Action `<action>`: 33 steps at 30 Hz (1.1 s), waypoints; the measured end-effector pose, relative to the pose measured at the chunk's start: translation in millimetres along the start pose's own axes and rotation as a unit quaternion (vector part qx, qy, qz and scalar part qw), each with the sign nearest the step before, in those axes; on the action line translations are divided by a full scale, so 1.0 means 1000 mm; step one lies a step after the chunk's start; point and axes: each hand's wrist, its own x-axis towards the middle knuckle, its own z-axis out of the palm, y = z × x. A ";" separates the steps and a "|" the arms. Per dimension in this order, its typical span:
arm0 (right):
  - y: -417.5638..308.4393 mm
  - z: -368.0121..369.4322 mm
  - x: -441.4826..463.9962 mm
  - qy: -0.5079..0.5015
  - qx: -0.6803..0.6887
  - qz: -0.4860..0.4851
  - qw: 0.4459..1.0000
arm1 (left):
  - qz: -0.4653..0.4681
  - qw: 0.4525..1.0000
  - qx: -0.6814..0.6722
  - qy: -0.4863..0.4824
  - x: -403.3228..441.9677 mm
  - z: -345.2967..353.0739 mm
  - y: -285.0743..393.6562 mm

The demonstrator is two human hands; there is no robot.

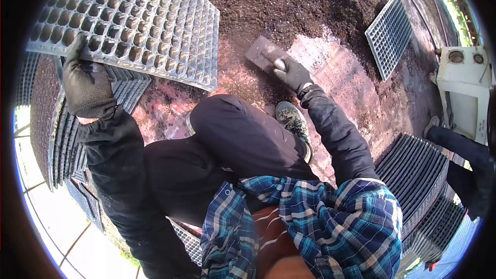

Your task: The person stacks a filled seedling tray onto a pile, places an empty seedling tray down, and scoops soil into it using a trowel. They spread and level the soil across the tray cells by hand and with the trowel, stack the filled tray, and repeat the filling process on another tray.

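My left hand (89, 89), in a dark knitted glove, is closed on the near edge of a grey seedling tray (150, 58). The tray is tilted at the upper left, and its many cells look largely unfilled. My right hand (293, 75), gloved too, grips the handle of a flat rectangular trowel (258, 54). The blade is low over the reddish floor, at the edge of a heap of dark potting soil (289, 5); whether it touches the soil I cannot tell.
Another seedling tray (390, 36) leans on the soil's right side. Stacked trays stand at left (121, 93) and lower right (413, 175). A soil-filled tray (44, 119) tops the left side. A white machine (465, 88) and another person's dark sleeve or leg (457, 144) are at right.
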 end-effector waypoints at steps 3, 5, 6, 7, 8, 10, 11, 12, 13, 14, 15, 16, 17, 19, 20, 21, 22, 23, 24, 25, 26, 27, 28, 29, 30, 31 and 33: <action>-0.004 0.030 0.009 -0.021 0.009 -0.067 0.997 | -0.008 1.000 -0.004 0.000 0.000 0.000 0.006; -0.006 0.029 0.007 -0.061 -0.025 -0.026 0.998 | -0.014 1.000 0.015 -0.006 -0.001 0.000 0.004; -0.006 0.024 0.008 -0.092 -0.063 0.014 0.994 | -0.014 1.000 0.017 -0.007 -0.002 0.001 0.003; -0.011 0.008 -0.002 -0.106 -0.004 0.026 0.994 | -0.016 1.000 0.018 -0.004 -0.002 0.000 0.004; -0.005 0.002 -0.006 -0.104 -0.005 0.025 0.994 | -0.017 1.000 0.018 0.000 -0.003 0.001 0.004; 0.012 -0.007 -0.011 -0.143 -0.055 0.069 0.986 | -0.029 0.999 0.040 0.001 -0.004 0.003 -0.003; 0.026 -0.003 -0.016 -0.114 -0.016 0.034 0.993 | -0.049 0.999 -0.002 0.005 -0.004 0.005 -0.010; 0.028 -0.006 -0.015 -0.114 -0.017 0.035 0.993 | -0.070 0.997 -0.044 0.006 -0.006 0.007 -0.013; 0.031 -0.007 -0.015 -0.125 -0.053 0.055 0.989 | -0.058 0.998 -0.036 0.005 -0.006 0.007 -0.013; 0.037 -0.007 -0.015 -0.140 -0.086 0.077 0.983 | -0.096 0.987 -0.125 -0.017 -0.007 0.008 -0.020; 0.030 -0.009 -0.015 -0.139 -0.089 0.081 0.983 | -0.080 0.990 -0.112 -0.020 -0.006 0.010 -0.019; 0.027 -0.004 -0.010 -0.142 -0.090 0.082 0.982 | -0.064 0.993 -0.099 -0.021 -0.005 0.010 -0.017; 0.021 0.002 -0.002 -0.131 -0.095 0.064 0.985 | -0.093 0.990 -0.109 -0.020 -0.006 0.009 -0.015; 0.004 0.012 0.013 -0.103 -0.094 0.070 0.988 | -0.068 0.993 -0.091 -0.007 -0.007 0.011 -0.013; 0.003 0.015 0.015 -0.105 -0.092 0.067 0.988 | -0.042 0.996 -0.076 0.006 -0.007 0.012 -0.011; 0.005 0.021 0.018 -0.074 -0.077 0.065 0.992 | -0.026 0.999 0.005 0.019 -0.006 0.011 -0.006; 0.011 0.030 0.021 -0.042 -0.060 0.065 0.995 | -0.023 1.000 0.008 0.017 -0.007 0.011 0.001; 0.026 0.035 0.028 -0.073 -0.073 0.080 0.992 | -0.045 0.999 0.005 0.015 -0.008 0.011 0.007; 0.028 0.026 0.028 -0.071 -0.072 0.076 0.992 | -0.070 0.997 0.001 0.016 -0.008 0.013 0.007; 0.028 0.016 0.019 -0.084 -0.078 0.084 0.990 | -0.061 0.997 0.008 0.047 -0.006 0.015 0.003; 0.032 0.011 0.012 -0.099 -0.082 0.095 0.987 | -0.061 0.997 0.006 0.045 -0.007 0.016 0.001; 0.040 0.010 0.011 -0.096 -0.094 0.090 0.987 | -0.051 0.998 0.006 0.048 -0.008 0.015 0.002; 0.048 0.011 0.011 -0.094 -0.106 0.084 0.986 | -0.041 0.998 0.006 0.052 -0.007 0.009 0.004; 0.059 0.011 0.010 -0.070 -0.043 0.032 0.996 | -0.044 0.997 -0.008 0.056 -0.007 0.004 0.010; 0.041 0.005 0.005 -0.051 0.011 0.040 0.998 | -0.037 0.998 0.024 0.053 -0.003 -0.004 0.010; 0.036 0.012 0.012 -0.052 0.039 0.026 0.998 | -0.018 0.995 0.062 0.072 -0.002 -0.009 0.014; -0.003 0.017 0.030 -0.084 0.098 -0.017 0.991 | 0.010 0.990 0.109 0.091 0.003 -0.013 0.028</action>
